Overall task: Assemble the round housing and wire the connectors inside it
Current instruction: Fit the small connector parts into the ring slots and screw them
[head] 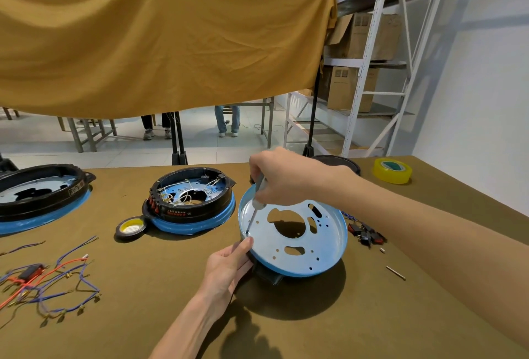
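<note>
One housing (294,240) is in work near centre, tilted on the table (171,287): the left hand (229,265) grips its near-left rim while the right hand (282,180), fingers curled round a screwdriver (255,206), sets the tip at a left-rim hole. Judged early: no wires sit inside it, and loose wires (48,281) lie far left. A wired housing (190,201) stands close left; open cloth lies nearer.

three housings (292,240), two tape rolls (392,170)
</note>
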`<action>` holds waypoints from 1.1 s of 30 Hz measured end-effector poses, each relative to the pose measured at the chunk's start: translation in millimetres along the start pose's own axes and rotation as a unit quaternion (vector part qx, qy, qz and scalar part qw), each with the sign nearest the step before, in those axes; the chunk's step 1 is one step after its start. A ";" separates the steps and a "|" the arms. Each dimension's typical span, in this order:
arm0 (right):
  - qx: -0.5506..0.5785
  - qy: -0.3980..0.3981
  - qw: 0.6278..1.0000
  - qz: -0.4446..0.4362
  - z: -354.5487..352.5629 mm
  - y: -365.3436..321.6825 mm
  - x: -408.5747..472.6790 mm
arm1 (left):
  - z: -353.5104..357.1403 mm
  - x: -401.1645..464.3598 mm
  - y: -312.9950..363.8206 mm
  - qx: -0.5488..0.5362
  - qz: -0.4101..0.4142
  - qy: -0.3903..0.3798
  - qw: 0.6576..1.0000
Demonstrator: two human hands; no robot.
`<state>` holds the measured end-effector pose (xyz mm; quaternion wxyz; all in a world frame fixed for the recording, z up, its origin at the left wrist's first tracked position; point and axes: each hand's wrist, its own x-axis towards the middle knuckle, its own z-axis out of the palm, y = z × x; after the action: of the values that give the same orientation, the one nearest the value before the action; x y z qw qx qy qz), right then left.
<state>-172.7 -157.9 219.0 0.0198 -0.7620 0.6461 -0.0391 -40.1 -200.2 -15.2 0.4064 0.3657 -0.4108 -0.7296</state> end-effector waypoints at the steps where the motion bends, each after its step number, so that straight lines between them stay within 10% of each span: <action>1: 0.000 0.012 1.000 -0.001 1.7 -0.2 0.3 | 0.2 -0.1 0.0 0.000 -0.002 -0.001 1.000; 33: -0.024 -0.062 0.998 0.004 -1.3 0.4 5.2 | 0.3 -3.8 4.4 -0.012 -0.010 -0.003 1.000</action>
<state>-172.4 -163.0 220.5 0.0417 -0.7607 0.6473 0.0238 -37.6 -198.1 -10.4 0.4021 0.3630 -0.3993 -0.7397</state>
